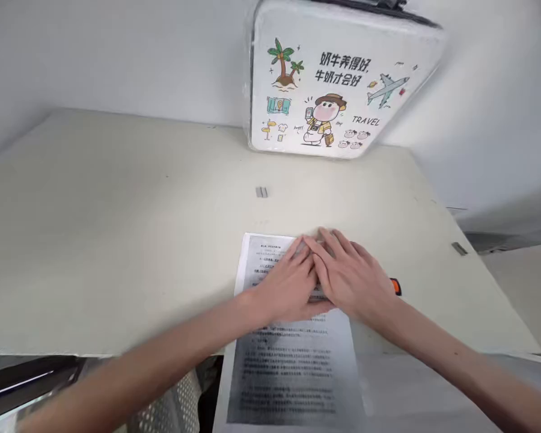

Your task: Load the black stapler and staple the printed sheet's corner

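Observation:
A printed sheet of paper [293,373] lies on the table, its lower part reaching past the front edge. My left hand [293,282] rests flat on the upper part of the sheet, fingers stretched out and close together. Beside it, my right hand [351,273] lies over the sheet's upper right corner with fingers extended, its thumb side touching my left hand. Both hands cover that corner, so what is beneath them is hidden. An orange and black object [395,287] sticks out from behind my right hand; its kind cannot be made out.
A white cartoon-printed case [315,78] stands upright at the back of the pale table [117,228], against the wall. A small grey piece [262,192] sits mid-table, and another grey strip [458,248] near the right edge. A perforated light surface [187,397] shows below the front edge.

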`<state>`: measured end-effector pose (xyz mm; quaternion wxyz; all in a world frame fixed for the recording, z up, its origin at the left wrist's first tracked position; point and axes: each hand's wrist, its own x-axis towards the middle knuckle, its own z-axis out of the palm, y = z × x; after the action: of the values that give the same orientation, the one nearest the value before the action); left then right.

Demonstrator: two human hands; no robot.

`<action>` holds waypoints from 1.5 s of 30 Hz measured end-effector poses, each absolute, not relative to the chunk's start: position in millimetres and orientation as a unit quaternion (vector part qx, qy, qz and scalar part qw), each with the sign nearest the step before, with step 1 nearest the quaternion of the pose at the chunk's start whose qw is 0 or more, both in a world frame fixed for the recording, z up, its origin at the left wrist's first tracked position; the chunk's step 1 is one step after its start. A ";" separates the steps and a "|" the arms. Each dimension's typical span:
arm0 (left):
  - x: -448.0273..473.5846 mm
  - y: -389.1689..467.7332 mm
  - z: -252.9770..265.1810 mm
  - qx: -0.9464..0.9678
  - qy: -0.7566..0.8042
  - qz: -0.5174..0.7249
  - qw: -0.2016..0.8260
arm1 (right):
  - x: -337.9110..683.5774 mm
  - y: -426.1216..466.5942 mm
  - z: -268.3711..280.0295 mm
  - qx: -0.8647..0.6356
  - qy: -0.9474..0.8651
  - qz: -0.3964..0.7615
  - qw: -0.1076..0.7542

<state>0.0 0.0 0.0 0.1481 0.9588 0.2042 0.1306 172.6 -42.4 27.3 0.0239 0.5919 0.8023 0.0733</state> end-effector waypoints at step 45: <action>-84.1 -31.5 24.9 0.958 0.281 0.048 0.031 | 297.9 -102.0 -2.0 0.591 0.688 0.048 -0.418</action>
<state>-84.1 -31.5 24.9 0.0314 0.9580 0.2810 0.0483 297.9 -102.0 -2.0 -0.4184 0.5909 0.6881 0.0482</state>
